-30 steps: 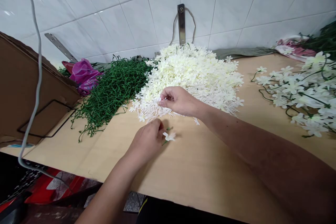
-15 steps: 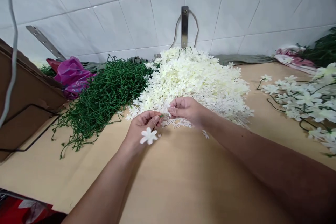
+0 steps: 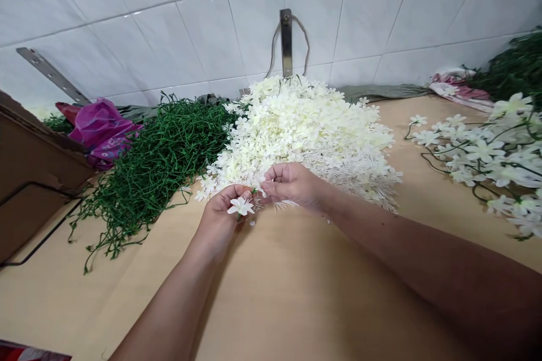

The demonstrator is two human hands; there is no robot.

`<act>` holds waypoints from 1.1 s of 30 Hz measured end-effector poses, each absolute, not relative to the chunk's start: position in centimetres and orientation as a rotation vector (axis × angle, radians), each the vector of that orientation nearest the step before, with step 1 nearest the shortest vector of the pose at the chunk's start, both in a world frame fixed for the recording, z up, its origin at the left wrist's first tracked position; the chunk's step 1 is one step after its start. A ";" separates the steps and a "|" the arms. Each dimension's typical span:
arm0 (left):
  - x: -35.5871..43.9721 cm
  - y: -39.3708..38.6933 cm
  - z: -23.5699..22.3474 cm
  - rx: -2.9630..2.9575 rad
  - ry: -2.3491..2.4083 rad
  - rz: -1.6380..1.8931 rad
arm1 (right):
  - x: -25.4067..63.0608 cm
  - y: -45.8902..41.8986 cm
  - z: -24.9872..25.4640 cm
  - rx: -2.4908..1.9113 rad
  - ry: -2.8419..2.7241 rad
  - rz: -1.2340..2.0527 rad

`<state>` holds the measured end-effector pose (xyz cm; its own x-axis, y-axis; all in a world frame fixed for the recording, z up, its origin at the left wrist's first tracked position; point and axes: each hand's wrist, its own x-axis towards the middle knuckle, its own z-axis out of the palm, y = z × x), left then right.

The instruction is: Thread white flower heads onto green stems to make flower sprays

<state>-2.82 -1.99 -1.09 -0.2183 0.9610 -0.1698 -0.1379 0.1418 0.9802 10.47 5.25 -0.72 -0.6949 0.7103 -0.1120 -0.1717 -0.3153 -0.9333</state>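
My left hand [image 3: 221,213] is closed on a green artificial flower stem, most of it hidden by the fingers. A white artificial flower [image 3: 240,206] on that stem hangs over the near side of the thumb. My right hand [image 3: 294,183] pinches a white flower piece [image 3: 261,188] right against the stem's green tip, close to my left fingertips. Whether the piece is seated on the tip I cannot tell. Just behind both hands rises a big heap of loose white flowers [image 3: 313,118].
A tangle of green stems [image 3: 165,146] lies left of the heap, near a purple bag [image 3: 99,127] and a cardboard box [image 3: 36,186]. At the right are stems with white flowers [image 3: 483,152]. A metal bracket [image 3: 286,45] is fixed to the tiled wall.
My right hand has brought its white flower piece left, up to the stem tip. The flower on the stem has turned and risen slightly. The view has shifted a little to the right.
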 end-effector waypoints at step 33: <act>-3.3 -1.9 -1.7 0.956 1.286 1.290 | 10.4 2.7 -1.2 -0.800 -2.143 0.816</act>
<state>-3.34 -1.91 -1.66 -0.1504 0.9807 -0.1250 -0.1286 0.1060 0.9860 10.39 2.74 -1.25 -0.5656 0.7302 0.3832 0.2905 0.6113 -0.7361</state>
